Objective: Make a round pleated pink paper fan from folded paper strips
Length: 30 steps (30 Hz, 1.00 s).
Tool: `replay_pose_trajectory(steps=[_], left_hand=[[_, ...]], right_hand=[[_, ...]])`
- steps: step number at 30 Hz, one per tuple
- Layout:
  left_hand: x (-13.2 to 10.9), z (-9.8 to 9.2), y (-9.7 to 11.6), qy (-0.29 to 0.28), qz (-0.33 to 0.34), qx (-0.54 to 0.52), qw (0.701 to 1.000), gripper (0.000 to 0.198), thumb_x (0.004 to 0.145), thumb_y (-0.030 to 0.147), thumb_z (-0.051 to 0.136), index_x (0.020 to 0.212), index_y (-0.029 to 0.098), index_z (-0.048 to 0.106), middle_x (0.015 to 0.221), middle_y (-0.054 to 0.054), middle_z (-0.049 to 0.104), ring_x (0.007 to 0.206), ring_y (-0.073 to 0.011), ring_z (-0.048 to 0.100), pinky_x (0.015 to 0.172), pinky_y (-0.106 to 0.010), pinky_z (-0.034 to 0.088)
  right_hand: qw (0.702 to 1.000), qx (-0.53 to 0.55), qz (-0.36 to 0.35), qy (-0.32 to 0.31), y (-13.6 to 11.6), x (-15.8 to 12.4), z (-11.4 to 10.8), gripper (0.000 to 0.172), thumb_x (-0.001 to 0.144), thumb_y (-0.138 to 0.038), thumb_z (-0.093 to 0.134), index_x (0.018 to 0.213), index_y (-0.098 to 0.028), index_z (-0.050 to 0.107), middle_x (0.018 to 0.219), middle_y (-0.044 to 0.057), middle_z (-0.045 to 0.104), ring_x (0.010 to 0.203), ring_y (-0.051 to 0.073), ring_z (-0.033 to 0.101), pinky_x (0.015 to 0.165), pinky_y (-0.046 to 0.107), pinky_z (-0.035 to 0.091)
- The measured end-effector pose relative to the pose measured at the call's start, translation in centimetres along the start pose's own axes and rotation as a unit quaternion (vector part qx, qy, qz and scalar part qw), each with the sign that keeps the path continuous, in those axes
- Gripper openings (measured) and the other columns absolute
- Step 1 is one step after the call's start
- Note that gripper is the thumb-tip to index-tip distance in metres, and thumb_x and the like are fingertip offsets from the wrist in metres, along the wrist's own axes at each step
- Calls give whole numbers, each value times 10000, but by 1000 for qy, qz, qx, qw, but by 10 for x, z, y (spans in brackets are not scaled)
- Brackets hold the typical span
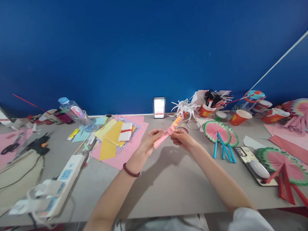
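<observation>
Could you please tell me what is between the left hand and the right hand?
In the head view, the left hand and right hand hold a folded pink paper between them.

Comprises one left hand point(150, 140), one right hand point(183, 138), one folded paper piece point(173, 126), one beaded bracelet point(131, 170), one upright phone point(159, 107), one plastic bottle point(76, 112), one power strip point(66, 178), one computer mouse point(259, 169) and at least three red paper cups point(240, 118).
</observation>
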<state>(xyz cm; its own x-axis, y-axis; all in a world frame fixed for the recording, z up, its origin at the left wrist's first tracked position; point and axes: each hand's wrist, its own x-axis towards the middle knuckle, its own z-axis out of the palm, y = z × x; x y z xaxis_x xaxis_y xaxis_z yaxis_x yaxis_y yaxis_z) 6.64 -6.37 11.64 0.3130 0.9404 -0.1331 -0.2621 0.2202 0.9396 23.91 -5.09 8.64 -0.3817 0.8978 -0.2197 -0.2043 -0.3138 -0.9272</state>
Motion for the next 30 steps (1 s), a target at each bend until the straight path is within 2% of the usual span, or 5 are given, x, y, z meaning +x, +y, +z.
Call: replay_pose_trajectory(steps=[5,11,15,26,30], left_hand=[[-2,1,3,-19,10,46,999,232,604,381,769,697,173,721,753,-63,681,683,-152,589,601,-249,428],[-7,-2,7,-150,5,170,974,196,681,370,700,698,178,732,676,-41,675,557,-116,544,492,-223,348],[-8,-3,5,-214,22,261,941,181,679,343,682,720,182,753,745,-67,715,651,-165,610,567,-238,415],[14,-15,-29,-146,-9,291,945,214,628,333,685,684,130,723,604,-44,653,513,-112,518,465,-209,349],[16,-13,-31,-120,-39,261,957,223,624,300,699,744,113,723,597,-27,639,516,-92,505,497,-205,356]], right_hand=[[999,-28,-15,-35,4,3,-13,377,605,-409,758,565,-169,470,474,-110,249,422,24,146,424,198,98],[992,-107,-17,-64,3,6,-34,309,563,-402,764,664,-143,630,547,-34,504,459,56,350,443,206,220],[977,-191,-19,-88,-5,3,-42,233,608,-349,757,643,-133,677,504,-46,477,465,54,325,455,210,221],[918,-394,-47,-7,-36,-23,-20,226,701,-372,668,729,-154,719,671,32,646,620,133,533,567,234,388],[853,-511,-104,41,-38,-35,3,205,754,-326,604,701,-168,723,656,25,647,595,119,517,538,224,343]])
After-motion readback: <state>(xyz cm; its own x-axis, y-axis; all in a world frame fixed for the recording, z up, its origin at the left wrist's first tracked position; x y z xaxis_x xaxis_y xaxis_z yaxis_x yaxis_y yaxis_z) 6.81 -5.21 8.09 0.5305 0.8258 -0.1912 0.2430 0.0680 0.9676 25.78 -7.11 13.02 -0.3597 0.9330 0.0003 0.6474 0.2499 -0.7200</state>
